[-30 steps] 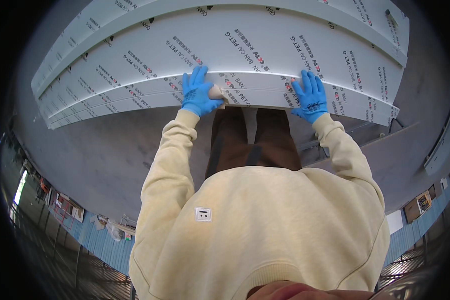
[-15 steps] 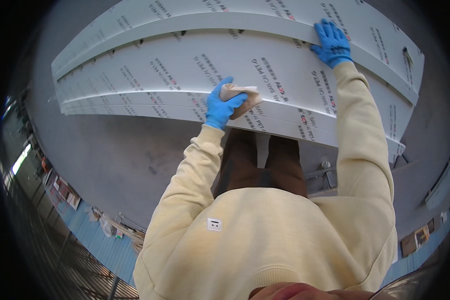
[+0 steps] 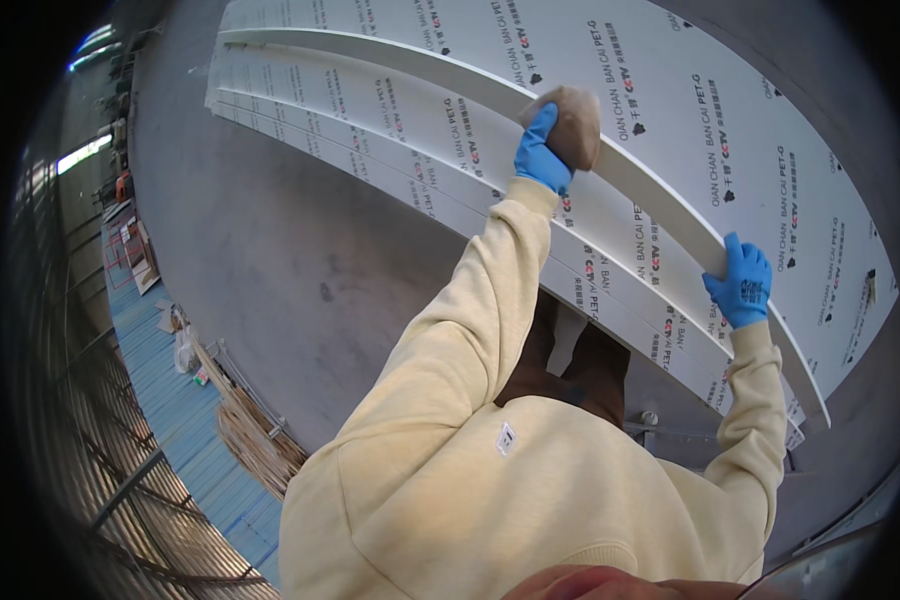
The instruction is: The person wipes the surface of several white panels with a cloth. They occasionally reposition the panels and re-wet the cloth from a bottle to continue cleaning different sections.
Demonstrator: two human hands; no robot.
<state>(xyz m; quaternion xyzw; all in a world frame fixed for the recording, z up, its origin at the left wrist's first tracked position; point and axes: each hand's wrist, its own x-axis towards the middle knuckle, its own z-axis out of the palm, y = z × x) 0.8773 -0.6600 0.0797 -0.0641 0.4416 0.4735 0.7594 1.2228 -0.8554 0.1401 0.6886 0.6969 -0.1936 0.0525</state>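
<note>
My left hand [image 3: 545,158], in a blue glove, is closed around a folded beige-brown cloth [image 3: 576,128] and holds it against a long white strip [image 3: 660,200]. Farther right, my right hand [image 3: 744,280], gloved alike, grips the same strip, with the thumb on the near side and the fingers over the far edge. The strip looks tipped up on its edge above a large pale panel [image 3: 770,130] covered in printed film. Along the near side of the panel run more long, narrow printed boards [image 3: 390,180].
A smooth grey table [image 3: 270,260] lies beneath the boards. Past its left edge, long wooden strips [image 3: 255,430] and a clear plastic bag [image 3: 185,352] lie on a blue ribbed surface [image 3: 195,430]. A small metal fitting [image 3: 649,420] sits near my legs.
My left hand has moved the cloth from the near board up to the white strip. My right hand has shifted right and nearer, and the strip now stands tilted. My view has turned.
</note>
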